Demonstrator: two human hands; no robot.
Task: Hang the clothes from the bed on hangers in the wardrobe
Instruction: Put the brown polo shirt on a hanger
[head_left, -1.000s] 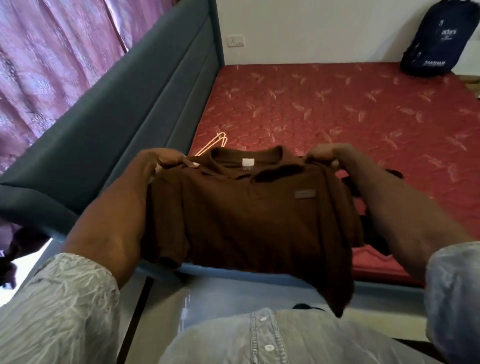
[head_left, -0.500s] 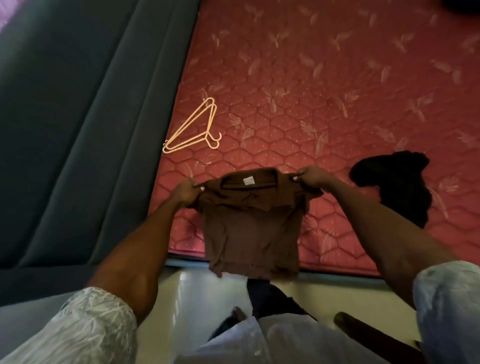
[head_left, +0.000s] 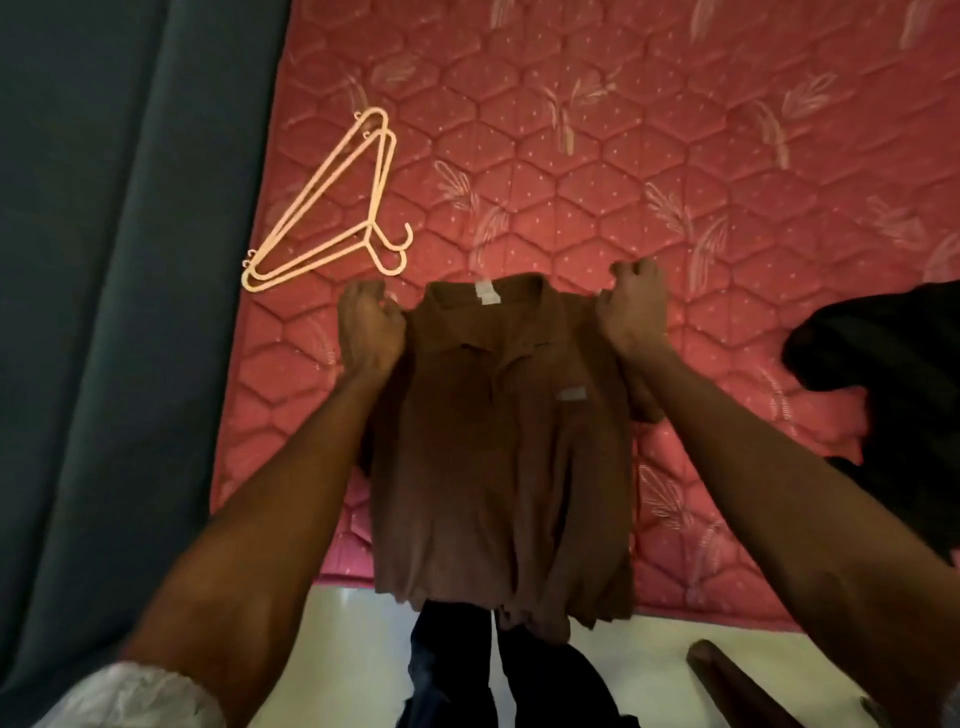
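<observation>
A brown polo shirt lies front-up on the red mattress, its hem hanging over the bed's near edge. My left hand grips the shirt's left shoulder and my right hand grips its right shoulder. Two peach plastic hangers lie stacked on the mattress just beyond my left hand. A black garment lies crumpled on the mattress to the right. The wardrobe is out of view.
A dark teal padded bed frame runs along the left side. Pale floor shows below the mattress edge, with my dark trousers and a dark brown object at the lower right.
The shirt went from held up in the air to spread lower and flatter on the mattress. Both hands kept their grip on its shoulders. My view tilted down toward the bed.
</observation>
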